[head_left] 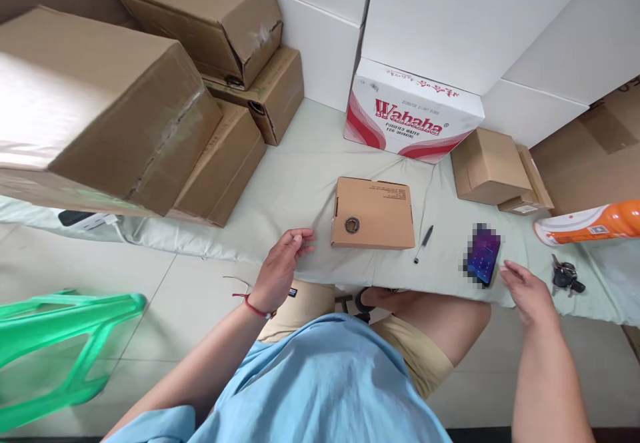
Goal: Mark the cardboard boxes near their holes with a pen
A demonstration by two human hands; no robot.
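My left hand (283, 263) hovers at the table's front edge, left of a small brown cardboard box (374, 213), apart from it. Its fingers are loosely stretched out, with nothing in them. The box lies flat and closed, with printed text and a round dark mark on top. To its right lies a thin black pen (423, 244). A phone (484, 255) with a lit purple-blue screen, partly blurred out, rests further right. My right hand (530, 291) is open and empty beside the phone's right edge; whether it touches the phone is unclear.
Keys (567, 275) lie right of my right hand, near an orange-and-white bottle (590, 224). A Wahaha water carton (413, 115) stands behind the box, with small cartons (493, 166) beside it. Large cardboard boxes (135, 110) are stacked at left. A green stool (65, 350) stands on the floor.
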